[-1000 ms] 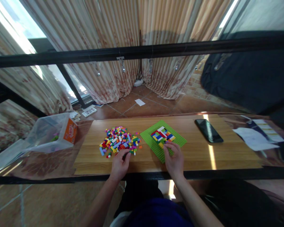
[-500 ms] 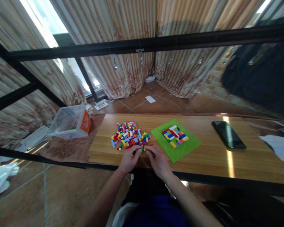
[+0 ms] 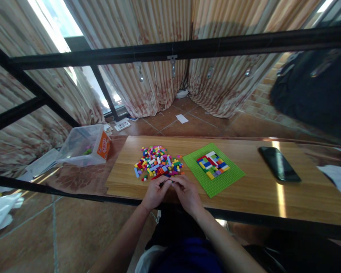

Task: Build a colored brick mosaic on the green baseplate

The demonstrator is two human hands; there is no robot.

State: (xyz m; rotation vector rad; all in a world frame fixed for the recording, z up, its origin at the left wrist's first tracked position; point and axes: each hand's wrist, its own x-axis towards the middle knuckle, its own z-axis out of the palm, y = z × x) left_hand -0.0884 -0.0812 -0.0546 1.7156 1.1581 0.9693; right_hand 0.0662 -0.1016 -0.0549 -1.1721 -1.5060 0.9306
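Observation:
My left hand (image 3: 155, 192) and my right hand (image 3: 188, 193) meet at the near edge of the brick pile, thumbs and fingers pinched together. Whatever they grip is tiny and mostly hidden by the fingertips; I cannot make it out. Just beyond them lies a loose heap of small toy bricks (image 3: 156, 161) in many colours, a dark red one close to my left fingers. To the right of the hands, a green baseplate (image 3: 213, 189) lies turned at an angle on the table. A flat patch of joined bricks (image 3: 213, 165), in white, red, blue, yellow and purple, sits on its middle.
The wooden table (image 3: 250, 197) holds a black phone (image 3: 279, 163) at the right. Left of it stands a clear plastic box (image 3: 83, 146) with an orange label. A black metal rail (image 3: 147, 53) crosses in front of the curtains (image 3: 159, 87). White paper (image 3: 337, 178) lies far right.
My right fingertips have moved left and now touch those of my left hand. A small green piece that showed between the hands is out of sight. The view has shifted slightly.

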